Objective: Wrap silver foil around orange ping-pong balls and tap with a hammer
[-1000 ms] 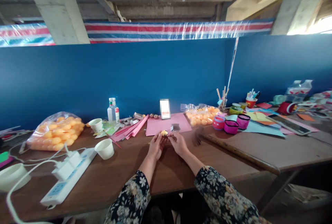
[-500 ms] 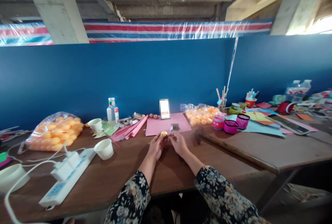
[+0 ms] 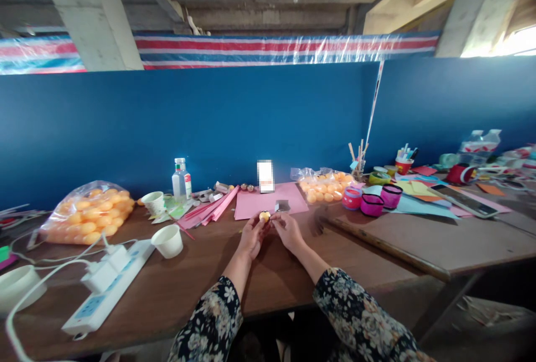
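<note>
Near the table's middle, my left hand (image 3: 253, 238) has its fingers closed round a small yellow ball (image 3: 264, 216). Close beside it on the right, my right hand (image 3: 288, 233) is pinched, its fingertips at the ball's right side; anything between them is too small to make out. Pink paper sheets (image 3: 251, 201) lie just beyond both hands. On the sheets rests a small dark packet (image 3: 282, 205). A white card (image 3: 266, 176), partly blurred out, stands at their back edge.
Bags of orange balls (image 3: 94, 214) lie left and back right. A white power strip (image 3: 111, 286) and paper cup (image 3: 168, 241) are left. A wooden stick (image 3: 385, 247), purple bands (image 3: 372, 204) and a phone (image 3: 464, 201) are right.
The yellow ball has turned or shifted slightly in my left hand and shows more of its surface. Both hands stay in nearly the same place.
</note>
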Available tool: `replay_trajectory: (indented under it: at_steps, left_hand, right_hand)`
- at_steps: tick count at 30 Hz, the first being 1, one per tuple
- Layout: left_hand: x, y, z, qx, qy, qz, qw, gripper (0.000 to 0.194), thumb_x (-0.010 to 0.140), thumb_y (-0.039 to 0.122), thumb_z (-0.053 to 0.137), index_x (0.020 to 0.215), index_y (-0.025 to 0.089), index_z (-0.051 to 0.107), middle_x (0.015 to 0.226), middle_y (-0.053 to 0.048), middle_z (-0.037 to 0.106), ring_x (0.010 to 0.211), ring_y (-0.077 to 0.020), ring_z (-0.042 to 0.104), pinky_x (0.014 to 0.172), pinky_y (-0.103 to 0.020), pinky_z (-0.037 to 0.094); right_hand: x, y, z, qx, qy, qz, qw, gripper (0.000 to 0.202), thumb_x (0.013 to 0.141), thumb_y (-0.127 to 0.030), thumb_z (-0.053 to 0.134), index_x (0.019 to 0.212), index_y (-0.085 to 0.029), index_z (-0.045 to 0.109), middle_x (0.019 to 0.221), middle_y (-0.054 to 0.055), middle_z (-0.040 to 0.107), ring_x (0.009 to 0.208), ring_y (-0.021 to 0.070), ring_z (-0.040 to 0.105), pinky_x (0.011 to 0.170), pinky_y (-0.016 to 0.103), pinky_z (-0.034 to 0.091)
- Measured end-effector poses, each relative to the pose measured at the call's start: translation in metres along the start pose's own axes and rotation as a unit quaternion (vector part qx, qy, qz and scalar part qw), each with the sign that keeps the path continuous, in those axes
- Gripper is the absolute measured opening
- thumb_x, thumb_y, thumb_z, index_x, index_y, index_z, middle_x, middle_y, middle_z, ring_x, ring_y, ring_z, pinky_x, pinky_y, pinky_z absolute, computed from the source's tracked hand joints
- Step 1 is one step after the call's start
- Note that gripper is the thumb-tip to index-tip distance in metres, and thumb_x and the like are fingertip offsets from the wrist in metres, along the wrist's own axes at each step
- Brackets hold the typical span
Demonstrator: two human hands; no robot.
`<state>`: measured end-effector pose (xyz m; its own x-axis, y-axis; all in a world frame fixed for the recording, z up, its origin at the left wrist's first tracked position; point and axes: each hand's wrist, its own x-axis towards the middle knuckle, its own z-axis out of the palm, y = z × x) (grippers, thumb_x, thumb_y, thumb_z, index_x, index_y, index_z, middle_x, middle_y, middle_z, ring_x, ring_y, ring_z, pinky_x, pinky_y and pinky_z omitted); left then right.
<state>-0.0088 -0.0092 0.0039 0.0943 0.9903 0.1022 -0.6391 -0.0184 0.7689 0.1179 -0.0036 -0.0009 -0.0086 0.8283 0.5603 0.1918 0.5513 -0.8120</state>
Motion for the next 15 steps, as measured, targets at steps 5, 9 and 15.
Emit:
replay_trajectory:
  at_steps: [5,9,15]
  left_hand:
    - [0.001,-0.0003,-0.0003,0.002,-0.003,0.005,1.0,0.041,0.063,0.017,0.067,0.103,0.019,0.056,0.099,-0.005,0.062,0.083,-0.0129,0.059,0.076,-0.026,0.045]
    - [0.0011,0.0001,0.0003,-0.001,0.007,0.003,1.0,0.039,0.062,0.016,0.067,0.1,0.017,0.058,0.095,-0.005,0.064,0.082,-0.0125,0.059,0.077,-0.025,0.045]
    - [0.0002,0.0008,0.0016,-0.013,0.046,0.004,0.999,0.029,0.066,0.025,0.064,0.093,0.015,0.06,0.086,-0.005,0.066,0.077,-0.0141,0.061,0.078,-0.03,0.046]
  right_hand:
    - [0.0005,0.0006,-0.0004,-0.005,0.009,-0.002,1.0,0.014,0.075,-0.023,0.048,0.082,-0.018,0.059,0.084,0.005,0.064,0.072,0.016,0.06,0.066,0.028,0.048]
    - [0.0008,0.001,0.0002,0.001,0.011,-0.008,1.0,0.014,0.074,-0.022,0.048,0.082,-0.018,0.059,0.084,0.005,0.063,0.072,0.0157,0.059,0.067,0.028,0.048]
    - [0.0005,-0.0033,-0.0002,0.006,0.006,-0.011,1.0,0.015,0.073,-0.022,0.047,0.082,-0.018,0.059,0.084,0.005,0.063,0.071,0.015,0.059,0.067,0.028,0.048]
